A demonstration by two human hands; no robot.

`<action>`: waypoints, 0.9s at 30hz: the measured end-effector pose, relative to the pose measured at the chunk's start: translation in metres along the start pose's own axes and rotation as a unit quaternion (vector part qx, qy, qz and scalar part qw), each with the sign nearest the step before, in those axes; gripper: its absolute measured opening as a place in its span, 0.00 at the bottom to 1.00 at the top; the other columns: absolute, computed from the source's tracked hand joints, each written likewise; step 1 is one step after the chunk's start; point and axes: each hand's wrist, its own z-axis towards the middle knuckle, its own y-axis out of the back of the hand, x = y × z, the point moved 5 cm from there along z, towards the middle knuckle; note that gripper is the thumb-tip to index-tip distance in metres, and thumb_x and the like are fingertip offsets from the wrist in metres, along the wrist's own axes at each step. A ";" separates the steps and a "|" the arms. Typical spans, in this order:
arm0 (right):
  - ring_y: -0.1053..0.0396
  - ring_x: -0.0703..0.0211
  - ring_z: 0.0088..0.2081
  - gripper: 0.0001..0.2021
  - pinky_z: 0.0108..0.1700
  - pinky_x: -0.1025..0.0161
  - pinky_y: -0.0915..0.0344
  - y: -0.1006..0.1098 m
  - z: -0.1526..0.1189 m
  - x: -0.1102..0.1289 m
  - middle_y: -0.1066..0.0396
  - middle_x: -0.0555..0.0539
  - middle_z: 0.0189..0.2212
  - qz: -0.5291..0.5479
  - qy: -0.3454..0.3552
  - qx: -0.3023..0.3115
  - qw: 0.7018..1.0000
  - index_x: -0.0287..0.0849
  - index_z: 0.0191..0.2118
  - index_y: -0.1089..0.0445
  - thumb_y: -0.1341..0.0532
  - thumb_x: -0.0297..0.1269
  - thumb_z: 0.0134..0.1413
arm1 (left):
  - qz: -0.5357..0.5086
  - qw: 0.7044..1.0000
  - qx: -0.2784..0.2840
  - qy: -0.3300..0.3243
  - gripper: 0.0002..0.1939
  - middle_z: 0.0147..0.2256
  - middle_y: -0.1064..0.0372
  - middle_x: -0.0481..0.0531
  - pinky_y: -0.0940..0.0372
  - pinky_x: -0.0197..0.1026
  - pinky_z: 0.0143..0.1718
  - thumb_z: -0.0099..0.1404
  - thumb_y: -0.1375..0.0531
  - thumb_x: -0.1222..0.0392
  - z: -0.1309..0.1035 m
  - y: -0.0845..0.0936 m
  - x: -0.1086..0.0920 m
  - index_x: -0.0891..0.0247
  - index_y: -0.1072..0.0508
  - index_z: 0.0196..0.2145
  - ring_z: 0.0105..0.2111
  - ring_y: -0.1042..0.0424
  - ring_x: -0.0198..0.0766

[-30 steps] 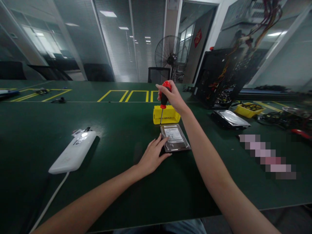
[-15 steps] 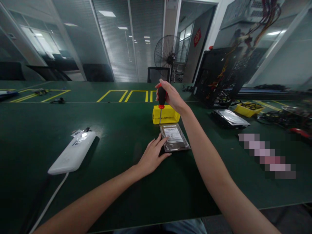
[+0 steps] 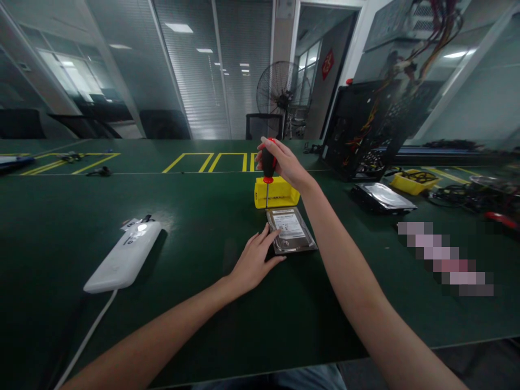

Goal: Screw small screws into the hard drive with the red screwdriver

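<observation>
A hard drive (image 3: 290, 230) with a white label lies flat on the green table (image 3: 195, 216). My right hand (image 3: 282, 162) is wrapped round the black and red handle of a screwdriver (image 3: 268, 165), which stands nearly upright with its tip at the drive's far left corner. On the drive's left side rest the fingers of my left hand (image 3: 255, 257), its thumb along the near edge; they grip and steady the drive. Just behind the drive sits a yellow bin (image 3: 280, 190) with small dark pieces inside.
A white power bank (image 3: 124, 257) with a cable lies on the left. Right of my arm are a second drive (image 3: 384, 197), a yellow bin (image 3: 412, 183), tangled cables and a blurred-out object. An open black computer case (image 3: 357, 127) stands behind them.
The view has shifted very slightly. My right hand has changed its pose a little round the screwdriver handle, while my left hand and the drive stay in place.
</observation>
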 end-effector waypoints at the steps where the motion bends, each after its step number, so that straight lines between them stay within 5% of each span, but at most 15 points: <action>1: 0.33 0.66 0.30 0.20 0.38 0.64 0.33 0.000 0.000 0.000 0.33 0.50 0.30 0.002 0.003 0.006 1.000 0.44 0.38 0.37 0.42 0.56 0.49 | 0.000 1.000 -0.001 0.001 0.33 0.66 0.62 0.54 0.51 0.59 0.60 0.65 0.45 0.49 0.000 0.000 0.000 0.52 0.53 0.64 0.64 0.58 0.51; 27: 0.31 0.63 0.30 0.17 0.36 0.62 0.33 0.001 0.001 0.001 0.32 0.50 0.31 0.005 -0.018 -0.011 1.000 0.45 0.39 0.35 0.42 0.53 0.52 | -0.005 0.999 0.025 0.046 0.36 0.66 0.64 0.55 0.53 0.55 0.62 0.62 0.41 0.52 -0.004 0.008 -0.011 0.54 0.51 0.64 0.64 0.57 0.51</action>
